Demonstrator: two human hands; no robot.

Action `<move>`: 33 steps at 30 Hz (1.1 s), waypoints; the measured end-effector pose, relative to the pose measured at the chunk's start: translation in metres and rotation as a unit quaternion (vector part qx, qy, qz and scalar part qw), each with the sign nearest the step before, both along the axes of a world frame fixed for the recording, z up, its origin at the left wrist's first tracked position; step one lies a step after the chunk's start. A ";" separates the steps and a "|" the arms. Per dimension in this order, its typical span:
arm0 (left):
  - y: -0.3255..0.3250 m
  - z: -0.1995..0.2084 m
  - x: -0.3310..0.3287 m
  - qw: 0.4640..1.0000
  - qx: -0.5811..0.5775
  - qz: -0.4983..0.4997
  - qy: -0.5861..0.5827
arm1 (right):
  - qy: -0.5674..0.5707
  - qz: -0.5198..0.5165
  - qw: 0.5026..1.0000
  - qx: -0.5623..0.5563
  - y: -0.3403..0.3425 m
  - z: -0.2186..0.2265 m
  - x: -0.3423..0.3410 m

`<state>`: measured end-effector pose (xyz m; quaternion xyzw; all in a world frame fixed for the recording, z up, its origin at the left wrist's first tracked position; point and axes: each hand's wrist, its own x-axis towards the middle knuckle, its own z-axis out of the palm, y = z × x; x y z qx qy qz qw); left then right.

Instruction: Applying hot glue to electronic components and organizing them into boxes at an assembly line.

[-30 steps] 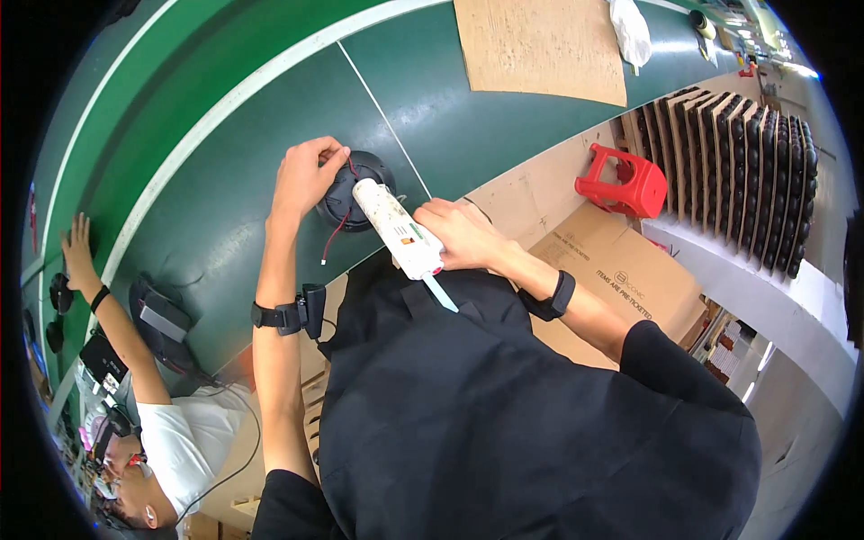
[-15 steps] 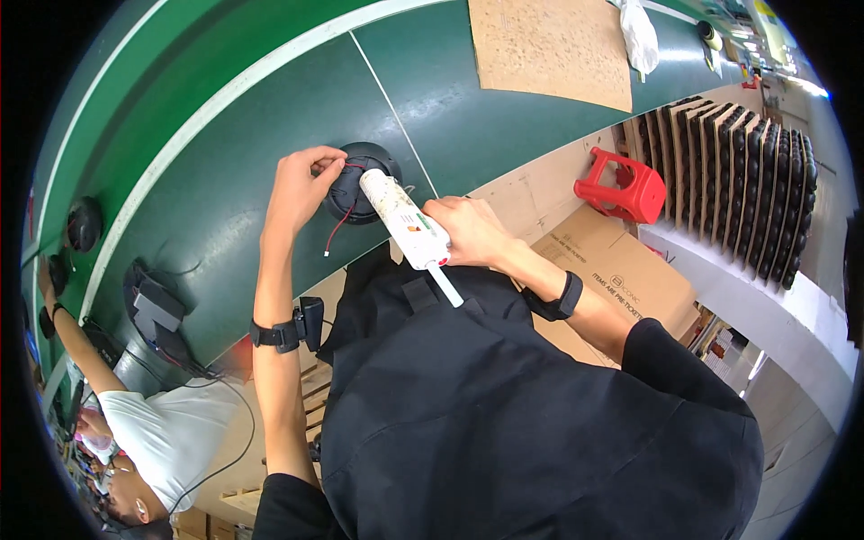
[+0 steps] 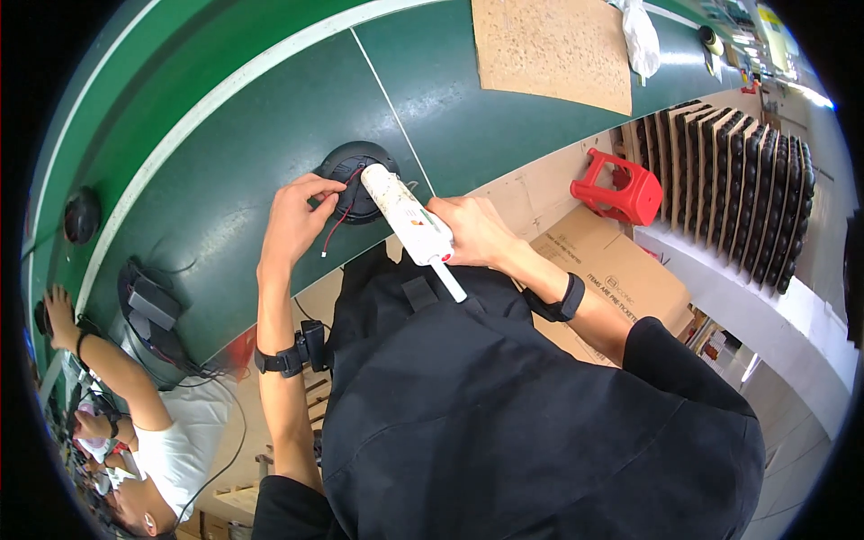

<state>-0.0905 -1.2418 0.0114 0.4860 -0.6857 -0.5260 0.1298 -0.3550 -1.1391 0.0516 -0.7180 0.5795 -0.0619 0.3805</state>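
Observation:
A black round plastic housing (image 3: 337, 166) lies on the green table, near its edge in front of me. A thin red and black wire (image 3: 331, 236) runs across it and hangs over its near side, ending in a small white plug. At the housing's left side, my left hand (image 3: 295, 214) has thumb and index finger pinched at the wire. My right hand (image 3: 472, 232) is wrapped round a white glue cartridge (image 3: 409, 220), its nozzle pointing back toward my body. The cartridge's far end covers the right part of the housing.
A brown board (image 3: 551, 54) and a white plastic bag (image 3: 639, 40) lie farther off on the table (image 3: 252, 126). To the right are a red stool (image 3: 621, 189), a cardboard box (image 3: 612, 261) and stacked boards with black round parts (image 3: 729, 180). A co-worker (image 3: 184, 441) works at left.
My left hand has shifted slightly nearer me along the wire, its fingertips lower on the housing. The cartridge has barely moved. The co-worker's arm at left has drawn back a little.

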 end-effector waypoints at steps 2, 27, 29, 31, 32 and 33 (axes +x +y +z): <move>0.005 0.007 -0.005 0.997 -0.031 0.063 0.018 | -0.039 -0.023 0.999 0.001 0.002 0.001 -0.004; -0.007 0.001 -0.019 0.997 0.059 0.042 -0.019 | -0.072 0.106 0.992 0.015 -0.011 0.007 -0.008; -0.007 0.002 -0.021 0.997 0.061 0.046 -0.014 | -0.056 0.106 0.993 0.008 -0.009 0.005 -0.009; -0.005 0.002 -0.020 0.997 0.062 0.054 0.000 | -0.052 0.107 0.993 0.008 -0.010 0.006 -0.007; -0.005 0.002 -0.018 0.996 0.063 0.060 0.014 | -0.049 0.107 0.993 0.007 -0.010 0.007 -0.006; -0.004 0.002 -0.017 0.996 0.063 0.061 0.014 | -0.049 0.108 0.993 0.007 -0.011 0.006 -0.007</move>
